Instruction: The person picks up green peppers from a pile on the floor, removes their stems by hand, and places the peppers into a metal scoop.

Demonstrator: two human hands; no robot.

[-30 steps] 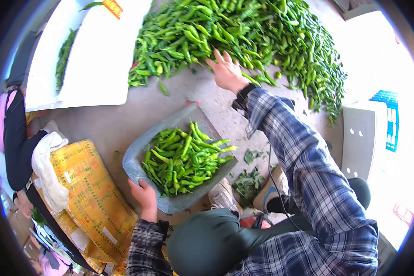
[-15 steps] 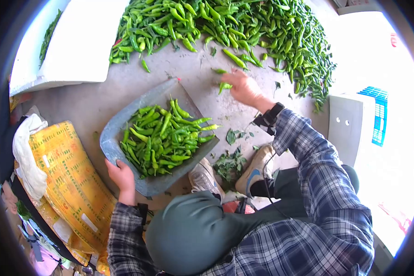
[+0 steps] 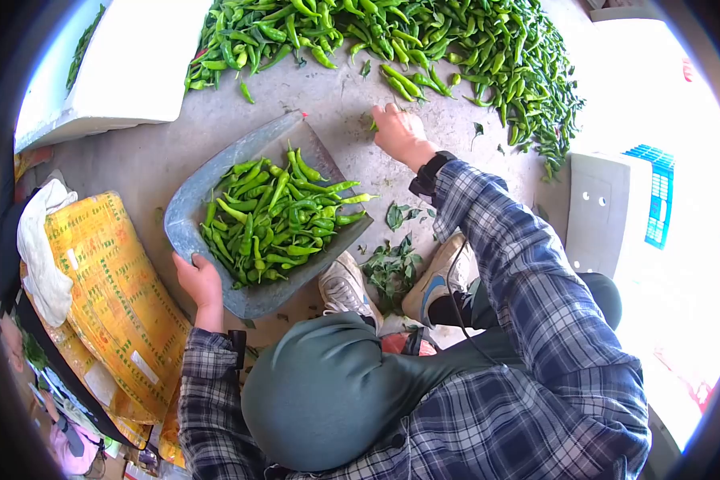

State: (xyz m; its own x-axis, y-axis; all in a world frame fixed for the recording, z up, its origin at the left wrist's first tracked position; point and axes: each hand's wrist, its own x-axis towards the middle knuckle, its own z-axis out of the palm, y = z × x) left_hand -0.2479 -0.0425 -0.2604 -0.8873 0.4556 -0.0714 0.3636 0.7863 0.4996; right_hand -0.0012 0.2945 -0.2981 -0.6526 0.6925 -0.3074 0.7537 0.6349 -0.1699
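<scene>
My left hand (image 3: 200,286) is closed on the rim of a grey scoop-shaped pan (image 3: 186,220), its thumb over the edge. A heap of green chili peppers (image 3: 276,216) lies inside the pan. My right hand (image 3: 402,136) is over the floor, right of the pan and just below the big pepper pile (image 3: 456,40). Its fingers are pinched together, and a bit of a green pepper (image 3: 374,126) shows at the fingertips; the rest is hidden. A few loose peppers (image 3: 400,82) lie just beyond this hand.
White foam box (image 3: 128,72) at upper left. Yellow taped cartons (image 3: 116,288) and a white cloth (image 3: 48,248) stand at left. Loose leaves (image 3: 392,272) lie between my shoes. At right are a grey-white box (image 3: 600,208) and a blue plastic crate (image 3: 660,192).
My right hand has moved slightly left, and the pepper that hung below its fingers no longer shows there. My left hand still grips the pan. The view has shifted a little.
</scene>
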